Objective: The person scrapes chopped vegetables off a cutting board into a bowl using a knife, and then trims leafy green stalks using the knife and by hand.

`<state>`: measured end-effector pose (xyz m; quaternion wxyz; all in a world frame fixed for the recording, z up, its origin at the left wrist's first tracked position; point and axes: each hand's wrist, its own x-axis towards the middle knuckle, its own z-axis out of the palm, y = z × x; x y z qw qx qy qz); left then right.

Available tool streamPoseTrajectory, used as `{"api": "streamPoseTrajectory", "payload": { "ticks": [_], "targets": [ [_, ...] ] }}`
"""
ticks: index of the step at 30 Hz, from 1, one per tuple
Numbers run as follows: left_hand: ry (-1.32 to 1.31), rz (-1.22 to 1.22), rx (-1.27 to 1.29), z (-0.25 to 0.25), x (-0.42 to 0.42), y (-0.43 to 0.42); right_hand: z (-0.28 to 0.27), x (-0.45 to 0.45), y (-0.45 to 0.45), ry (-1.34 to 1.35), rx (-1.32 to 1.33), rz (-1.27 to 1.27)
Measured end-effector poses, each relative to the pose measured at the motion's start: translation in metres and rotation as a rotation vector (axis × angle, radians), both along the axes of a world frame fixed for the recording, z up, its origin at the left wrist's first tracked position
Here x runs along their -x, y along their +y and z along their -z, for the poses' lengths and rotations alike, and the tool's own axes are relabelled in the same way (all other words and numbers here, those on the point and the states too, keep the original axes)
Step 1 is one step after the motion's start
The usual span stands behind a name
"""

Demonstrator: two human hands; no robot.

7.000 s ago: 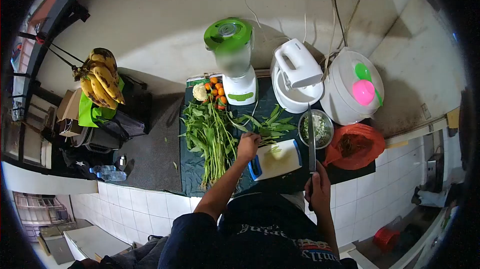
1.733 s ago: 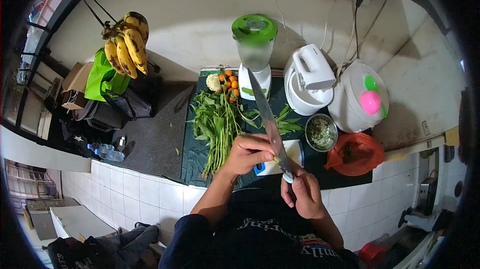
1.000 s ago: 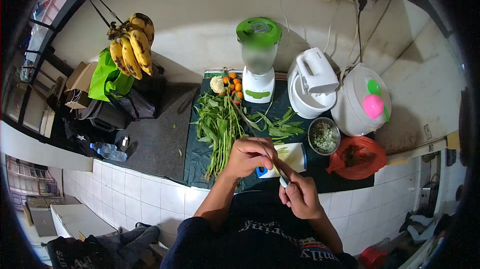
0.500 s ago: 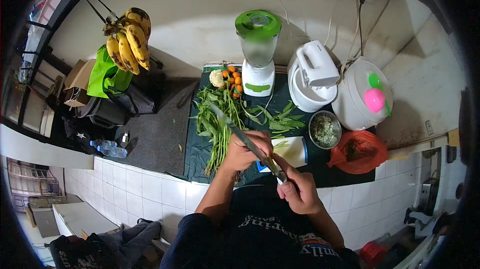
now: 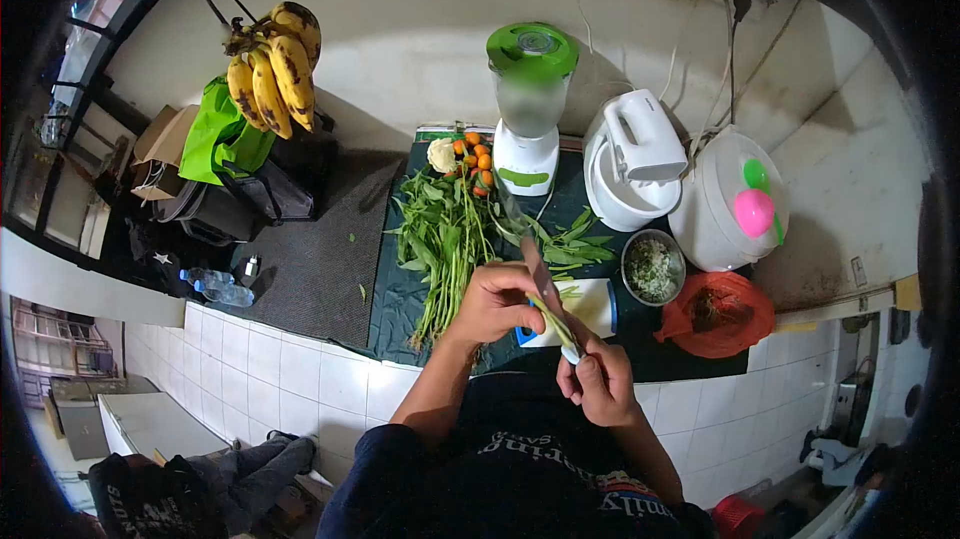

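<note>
My left hand (image 5: 500,304) pinches a short pale green stem (image 5: 549,317) above the left end of a white cutting board (image 5: 597,311) with blue ends. In my right hand (image 5: 598,379) is a knife (image 5: 534,257), its blade pointing up and away beside the stem. Leafy greens (image 5: 440,249) with long stalks lie left of the board, and cut leaves (image 5: 575,244) lie behind it. A metal bowl (image 5: 653,268) of chopped pieces stands to the right, next to a red plastic bag (image 5: 718,315).
A blender (image 5: 527,154), a white mixer (image 5: 645,139) and a large white container (image 5: 722,199) stand along the wall. Cauliflower (image 5: 441,155) and small orange fruits (image 5: 480,161) sit at the back. Bananas (image 5: 275,79) hang at the left. Another person (image 5: 170,499) is at the lower left.
Since the first frame, my left hand has come off the greens and now holds a stem. The knife has moved left from beside the bowl; its blade swung left, then back upright.
</note>
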<state>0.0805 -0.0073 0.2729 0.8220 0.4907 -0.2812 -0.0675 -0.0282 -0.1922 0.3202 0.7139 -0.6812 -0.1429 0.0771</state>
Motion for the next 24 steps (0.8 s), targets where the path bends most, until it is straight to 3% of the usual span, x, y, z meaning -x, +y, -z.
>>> {"api": "streamPoseTrajectory", "payload": {
  "ticks": [3,12,21,24],
  "targets": [
    [0.114,-0.026,0.047,0.005,0.000,0.000,-0.005,-0.002,0.000,-0.005,0.011,-0.004],
    [-0.039,0.027,0.001,0.012,-0.005,0.001,-0.005,-0.002,0.000,0.054,-0.013,0.001],
    [0.168,0.003,0.137,0.009,0.003,-0.003,-0.006,0.000,-0.003,0.070,-0.026,0.013],
    [0.209,-0.021,-0.078,0.009,0.001,0.007,0.000,0.000,-0.003,0.057,-0.050,-0.006]
  ]
}}
